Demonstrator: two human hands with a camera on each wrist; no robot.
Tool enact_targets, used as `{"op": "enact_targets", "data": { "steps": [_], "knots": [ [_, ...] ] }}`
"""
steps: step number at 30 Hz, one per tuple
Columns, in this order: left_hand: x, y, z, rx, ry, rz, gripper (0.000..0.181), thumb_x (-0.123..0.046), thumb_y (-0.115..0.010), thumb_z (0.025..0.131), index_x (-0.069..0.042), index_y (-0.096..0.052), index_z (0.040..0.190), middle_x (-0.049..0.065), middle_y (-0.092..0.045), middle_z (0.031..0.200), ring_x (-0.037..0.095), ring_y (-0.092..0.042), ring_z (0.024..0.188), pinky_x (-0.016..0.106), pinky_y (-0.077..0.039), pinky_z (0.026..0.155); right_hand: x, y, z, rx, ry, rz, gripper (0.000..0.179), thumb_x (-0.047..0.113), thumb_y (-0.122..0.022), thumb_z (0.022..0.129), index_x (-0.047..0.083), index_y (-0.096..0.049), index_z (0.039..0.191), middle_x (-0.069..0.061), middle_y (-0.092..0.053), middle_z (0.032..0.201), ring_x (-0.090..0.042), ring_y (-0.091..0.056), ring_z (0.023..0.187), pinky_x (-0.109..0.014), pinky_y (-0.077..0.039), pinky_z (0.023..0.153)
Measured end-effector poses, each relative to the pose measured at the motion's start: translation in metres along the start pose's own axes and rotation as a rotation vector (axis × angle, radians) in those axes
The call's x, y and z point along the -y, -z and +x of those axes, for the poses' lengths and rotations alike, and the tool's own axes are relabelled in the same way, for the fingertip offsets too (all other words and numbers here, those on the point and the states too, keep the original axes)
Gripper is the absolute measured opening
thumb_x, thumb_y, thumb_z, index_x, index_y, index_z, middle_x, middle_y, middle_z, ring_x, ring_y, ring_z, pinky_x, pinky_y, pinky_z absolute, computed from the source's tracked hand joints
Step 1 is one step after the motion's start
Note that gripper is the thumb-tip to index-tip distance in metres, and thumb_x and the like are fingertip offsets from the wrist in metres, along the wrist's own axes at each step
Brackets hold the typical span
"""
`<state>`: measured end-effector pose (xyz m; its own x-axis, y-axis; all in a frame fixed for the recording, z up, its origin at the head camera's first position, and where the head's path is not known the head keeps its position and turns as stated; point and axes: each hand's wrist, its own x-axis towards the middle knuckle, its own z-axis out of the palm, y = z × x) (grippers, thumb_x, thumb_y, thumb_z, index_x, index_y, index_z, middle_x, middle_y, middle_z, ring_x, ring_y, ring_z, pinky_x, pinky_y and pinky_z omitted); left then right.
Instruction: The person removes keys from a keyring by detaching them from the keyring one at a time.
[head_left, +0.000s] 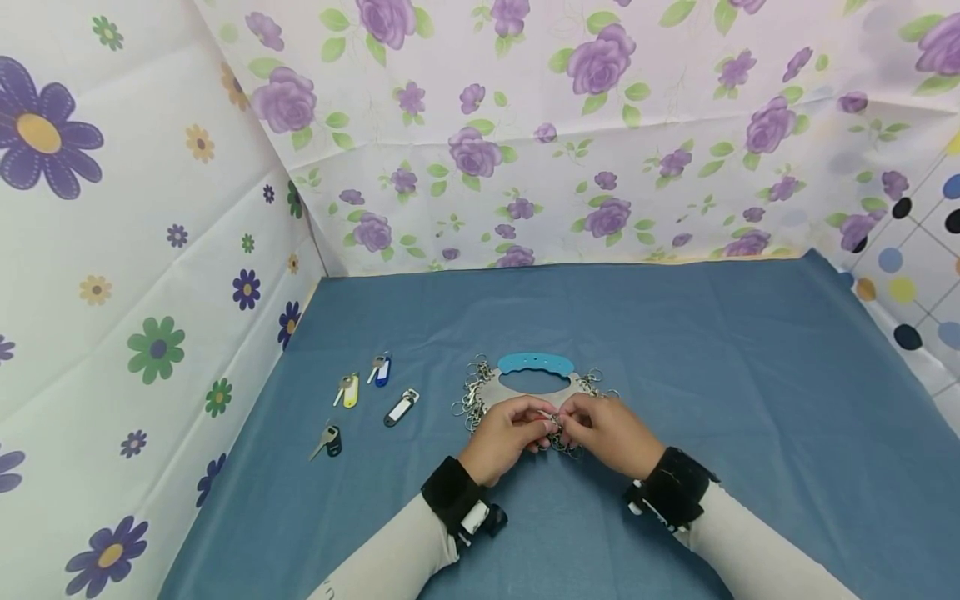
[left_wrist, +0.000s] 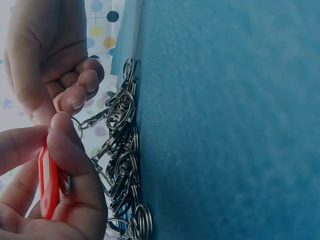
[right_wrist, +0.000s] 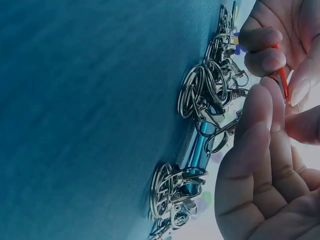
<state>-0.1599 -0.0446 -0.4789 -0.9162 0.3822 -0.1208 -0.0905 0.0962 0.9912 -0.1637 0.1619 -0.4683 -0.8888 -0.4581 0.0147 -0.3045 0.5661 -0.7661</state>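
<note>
My left hand (head_left: 504,437) pinches a red key tag (left_wrist: 48,187) between thumb and fingers, with a bit of metal showing beside it. Meeting it fingertip to fingertip, my right hand (head_left: 611,433) pinches a small metal ring (left_wrist: 77,126) at the tag's end. That ring joins a metal clip in the left wrist view. Both hands are over the front of a metal key holder (head_left: 491,390) with a blue handle grip (head_left: 536,363). Clusters of clips and split rings (right_wrist: 200,90) hang around its edge. Fingertips partly hide the tag's end.
To the left on the blue cloth (head_left: 720,358) lie several tagged keys: a blue tag (head_left: 383,372), a yellow tag (head_left: 351,391) and a black tag (head_left: 334,442). Another black-edged tag (head_left: 401,408) lies nearer the holder. Flowered sheets (head_left: 480,200) wall in the table.
</note>
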Motion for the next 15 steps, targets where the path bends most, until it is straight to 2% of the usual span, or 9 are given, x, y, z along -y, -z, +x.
{"op": "enact_targets", "data": {
  "steps": [3, 6, 11, 15],
  "knots": [
    [-0.0005, 0.0005, -0.0001, 0.0, 0.006, -0.004, 0.02, -0.008, -0.06, 0.1, -0.004, -0.066, 0.119, 0.022, -0.067, 0.102, 0.026, -0.067, 0.083, 0.034, -0.055, 0.074, 0.001, -0.0005, 0.0007, -0.007, -0.026, -0.002, 0.012, 0.021, -0.056, 0.105, 0.019, -0.067, 0.101, 0.004, -0.07, 0.079, -0.014, -0.061, 0.065, -0.026, -0.047, 0.058],
    [-0.0007, 0.0008, -0.0001, -0.001, 0.005, 0.001, 0.016, -0.009, -0.058, 0.102, -0.003, -0.063, 0.115, 0.022, -0.067, 0.102, 0.027, -0.067, 0.084, 0.033, -0.055, 0.073, 0.0016, -0.0015, 0.0015, -0.021, -0.02, -0.012, 0.009, 0.019, -0.057, 0.104, 0.018, -0.065, 0.108, 0.005, -0.067, 0.081, -0.009, -0.058, 0.064, -0.026, -0.047, 0.059],
    [-0.002, 0.0003, -0.0013, 0.003, 0.004, 0.004, 0.015, -0.009, -0.056, 0.103, 0.0, -0.062, 0.113, 0.027, -0.064, 0.106, 0.036, -0.065, 0.088, 0.032, -0.052, 0.073, -0.0004, -0.0026, 0.0012, -0.054, 0.069, -0.063, 0.026, 0.012, -0.059, 0.101, 0.017, -0.063, 0.127, 0.003, -0.062, 0.101, -0.005, -0.058, 0.081, -0.026, -0.05, 0.069],
    [-0.0034, -0.0005, -0.0024, 0.008, 0.008, -0.009, 0.016, -0.009, -0.056, 0.103, 0.001, -0.062, 0.113, 0.028, -0.065, 0.11, 0.035, -0.065, 0.09, 0.032, -0.051, 0.074, -0.0036, -0.0023, 0.0005, -0.075, 0.121, -0.109, 0.028, 0.008, -0.058, 0.101, 0.021, -0.068, 0.122, 0.003, -0.061, 0.107, -0.006, -0.055, 0.086, -0.026, -0.048, 0.074]
  ]
}}
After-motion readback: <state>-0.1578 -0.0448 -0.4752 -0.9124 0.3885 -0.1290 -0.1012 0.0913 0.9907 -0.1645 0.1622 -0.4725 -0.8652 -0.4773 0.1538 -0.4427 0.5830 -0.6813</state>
